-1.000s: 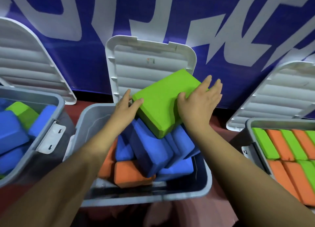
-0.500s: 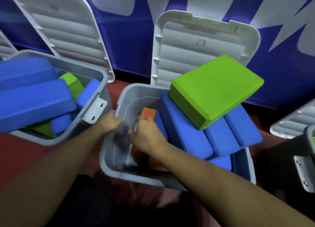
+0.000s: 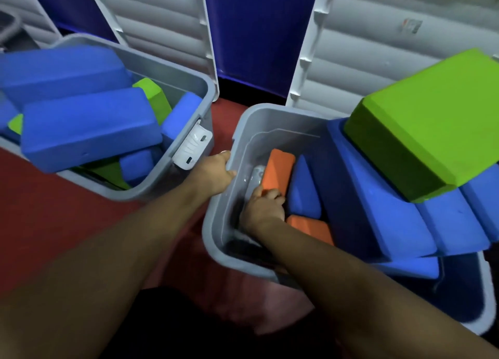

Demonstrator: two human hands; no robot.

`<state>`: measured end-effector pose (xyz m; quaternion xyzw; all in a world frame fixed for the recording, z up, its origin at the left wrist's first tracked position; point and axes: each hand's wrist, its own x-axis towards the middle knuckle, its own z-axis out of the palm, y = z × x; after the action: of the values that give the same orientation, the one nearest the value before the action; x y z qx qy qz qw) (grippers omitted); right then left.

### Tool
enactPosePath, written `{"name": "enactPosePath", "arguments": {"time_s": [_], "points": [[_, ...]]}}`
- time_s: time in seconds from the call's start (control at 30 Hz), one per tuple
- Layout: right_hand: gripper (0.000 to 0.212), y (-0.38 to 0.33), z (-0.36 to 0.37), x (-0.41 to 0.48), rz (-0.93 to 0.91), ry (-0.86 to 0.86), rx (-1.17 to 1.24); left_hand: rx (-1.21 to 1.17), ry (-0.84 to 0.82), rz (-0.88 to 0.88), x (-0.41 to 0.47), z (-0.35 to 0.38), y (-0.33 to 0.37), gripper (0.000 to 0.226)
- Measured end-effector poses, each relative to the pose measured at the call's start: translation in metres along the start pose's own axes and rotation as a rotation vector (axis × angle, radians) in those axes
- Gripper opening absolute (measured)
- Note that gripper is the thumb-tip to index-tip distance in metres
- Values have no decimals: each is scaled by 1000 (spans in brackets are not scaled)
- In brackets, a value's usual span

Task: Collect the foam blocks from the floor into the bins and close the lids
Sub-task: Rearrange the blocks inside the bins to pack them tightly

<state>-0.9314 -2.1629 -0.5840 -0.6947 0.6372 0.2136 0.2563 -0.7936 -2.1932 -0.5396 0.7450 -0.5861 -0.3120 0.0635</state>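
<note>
The middle grey bin (image 3: 232,234) stands open on the red floor, packed with blue foam blocks (image 3: 383,196), two orange ones and a big green block (image 3: 432,121) lying tilted on top. My left hand (image 3: 216,172) grips the bin's left rim, thumb over the edge. My right hand (image 3: 263,204) is down inside the bin, fingers curled round the near end of the upright orange block (image 3: 278,167). The second orange block (image 3: 310,229) lies just right of that wrist. Behind the bin leans its white ribbed lid (image 3: 378,43).
A second grey bin (image 3: 172,86) at the left holds blue and green blocks, with a white latch (image 3: 191,148) on its near side and its lid (image 3: 156,18) leaning behind. A blue wall stands at the back. Red floor (image 3: 40,210) lies between and before the bins.
My hands left the green block on the pile and dropped to the bin's left side. The left hand took the rim, the right went inside to the orange block. My view swung left and closer.
</note>
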Motion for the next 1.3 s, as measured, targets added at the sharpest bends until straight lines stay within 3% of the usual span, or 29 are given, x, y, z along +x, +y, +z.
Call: {"name": "enactPosePath", "arguments": {"time_s": [0.17,0.33,0.47,0.6,0.7,0.83,1.07,1.2,1.3], "points": [[51,10,14,23,-8,86,-37,-26,2,3,5,3,-5,42],[87,9,25,30,93,204,-27,-6,1,10,8,6,-6,41],[82,7,24,34,148,187,-40,-13,7,-5,8,6,-6,47],[102,8,25,28,152,151,6,-20,12,-4,6,6,-7,46],[97,8,8,19,112,224,120,-7,14,-2,5,7,-6,46],[66,1,-36,6,84,318,274,-9,25,9,2,4,-4,44],[72,-5,-82,21,180,60,399,-24,15,-13,-1,2,-1,49],[71,9,-63,12,94,228,710,30,-16,-30,-4,0,3,53],[66,18,-47,-7,-57,191,864,150,23,1,-15,2,12,59]]}}
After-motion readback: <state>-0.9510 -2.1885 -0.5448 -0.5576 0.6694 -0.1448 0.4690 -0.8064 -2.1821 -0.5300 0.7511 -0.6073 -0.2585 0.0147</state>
